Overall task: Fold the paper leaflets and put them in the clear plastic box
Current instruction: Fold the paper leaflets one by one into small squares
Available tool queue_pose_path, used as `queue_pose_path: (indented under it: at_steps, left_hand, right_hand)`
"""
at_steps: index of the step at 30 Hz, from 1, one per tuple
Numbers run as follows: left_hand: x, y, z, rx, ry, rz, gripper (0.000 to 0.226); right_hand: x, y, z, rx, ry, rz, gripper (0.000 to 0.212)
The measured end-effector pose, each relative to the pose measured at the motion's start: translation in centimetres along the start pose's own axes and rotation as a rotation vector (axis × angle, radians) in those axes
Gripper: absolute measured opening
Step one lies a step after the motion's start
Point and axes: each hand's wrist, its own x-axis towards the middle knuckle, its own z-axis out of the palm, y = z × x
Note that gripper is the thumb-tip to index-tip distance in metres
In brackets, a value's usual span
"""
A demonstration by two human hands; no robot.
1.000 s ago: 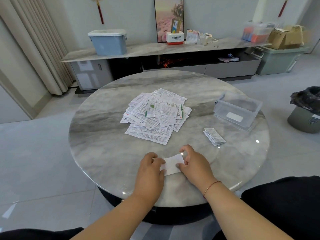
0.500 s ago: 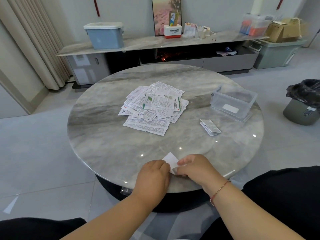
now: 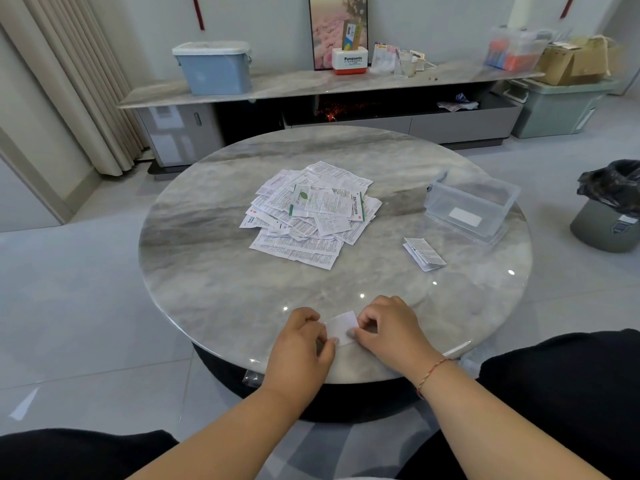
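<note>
A small white leaflet (image 3: 343,326) lies folded on the near part of the round marble table (image 3: 214,278). My left hand (image 3: 299,344) pinches its left edge and my right hand (image 3: 389,329) pinches its right edge, fingers curled. A pile of unfolded printed leaflets (image 3: 311,216) covers the table's middle. One folded leaflet (image 3: 424,253) lies alone to the right. Behind it stands the clear plastic box (image 3: 471,207), open, with a white label on its front.
A long marble sideboard (image 3: 311,84) runs along the back wall with a blue bin (image 3: 214,67) and small items. A bin with a black bag (image 3: 611,206) stands on the floor right of the table. My dark-clothed knees frame the table's near edge.
Both hands stayed on the white leaflet at the near edge. A second ago it was wider between the hands; now it shows as a smaller folded piece, with the fingers shifted along its edges.
</note>
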Motion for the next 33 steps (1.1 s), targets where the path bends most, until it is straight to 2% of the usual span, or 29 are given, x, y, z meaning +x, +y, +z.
queue_pose_path:
  at_steps: [5, 7, 9, 13, 17, 20, 23, 25, 29, 33]
  left_hand:
    - [0.7, -0.2, 0.1, -0.021, 0.059, 0.063, 0.02]
    - [0.8, -0.5, -0.1, 0.06, 0.007, 0.156, 0.018]
    - [1.0, -0.7, -0.4, 0.144, -0.059, 0.258, 0.027]
    - [2.0, -1.1, -0.6, 0.311, -0.049, 0.461, 0.028]
    - [2.8, -1.4, -0.5, 0.478, -0.001, 0.63, 0.026]
    - [3.1, -1.1, -0.5, 0.51, 0.074, 0.693, 0.024]
    - [3.4, -1.1, -0.5, 0.482, 0.153, 0.677, 0.029]
    - [3.6, -1.1, -0.7, 0.431, 0.178, 0.633, 0.031]
    - [4.1, -0.3, -1.4, 0.288, 0.161, 0.497, 0.025]
    - [5.6, 0.2, -2.8, 0.13, 0.167, 0.202, 0.027]
  right_hand:
    - [0.2, -0.6, 0.2, -0.041, 0.029, 0.104, 0.034]
    - [0.5, -0.8, 0.1, -0.052, -0.007, 0.146, 0.036]
    - [0.8, -0.9, -0.1, -0.047, -0.046, 0.18, 0.038]
    - [1.2, -0.9, -0.2, -0.014, -0.081, 0.206, 0.037]
    - [1.0, -0.5, -0.1, 0.066, 0.009, 0.118, 0.024]
    - [0.7, -0.2, 0.1, 0.195, 0.035, -0.106, 0.015]
    - [0.5, -0.6, 0.1, 0.133, 0.097, -0.28, 0.016]
    - [0.6, -0.8, 0.0, 0.117, 0.146, -0.309, 0.019]
    - [0.9, -0.7, -1.1, 0.173, 0.159, -0.218, 0.009]
    - [1.3, 1.0, -3.0, 0.26, 0.198, -0.039, 0.011]
